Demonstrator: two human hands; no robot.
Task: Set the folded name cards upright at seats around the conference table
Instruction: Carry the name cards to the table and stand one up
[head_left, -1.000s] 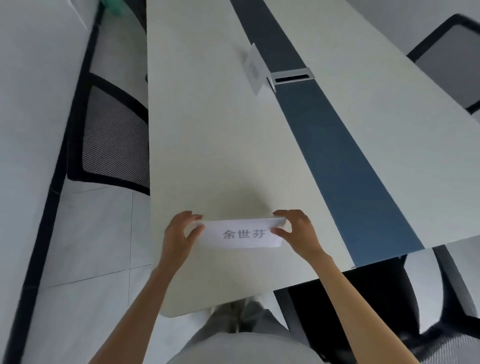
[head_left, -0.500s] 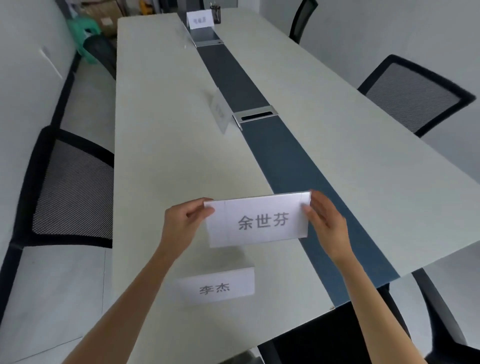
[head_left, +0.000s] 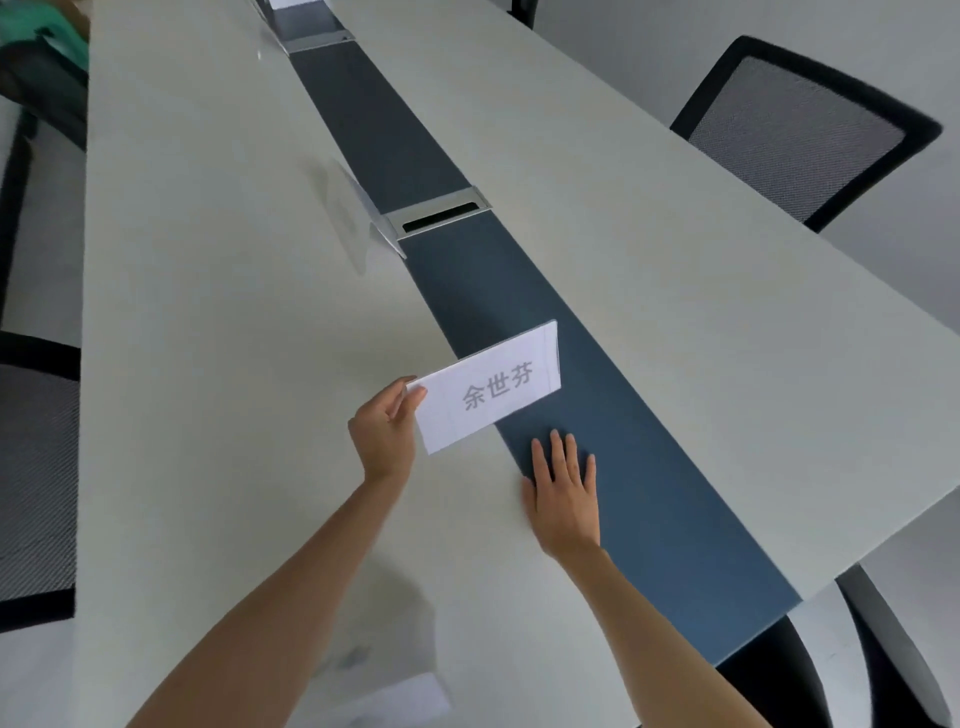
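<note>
Name card held over the blue centre strip

The left hand (head_left: 385, 431) is pinching the near-left corner of a folded white paper name card (head_left: 488, 387), its thumb lying on the printed face and its fingers (head_left: 397, 397) curling behind. The card is carrying three grey printed characters and is tilting, its far end rising over the blue centre strip (head_left: 597, 431) that is running the length of the pale, matte surface (head_left: 218, 322). Whether the card's lower edge is touching the surface cannot be told.

The right hand (head_left: 566, 496) is holding nothing: it is lying flat and spread, palm down, on the strip's near-left edge, just beside the card and on the near side of it, not touching it.

Further along the strip, a brushed-metal cable slot (head_left: 440, 212) is sitting flush in it, and a second folded card (head_left: 358, 208) is standing just to the left of the strip beside that slot, blurred. Another metal slot (head_left: 318, 40) is showing at the strip's far end. A third white card (head_left: 395, 699) is lying on the surface well to the near side of the strip's end, beneath the left forearm, blurred.

Black mesh-backed chairs are standing on both sides of the strip: one (head_left: 802, 130) beyond the surface's right edge, another (head_left: 36, 478) beyond its left edge.
</note>
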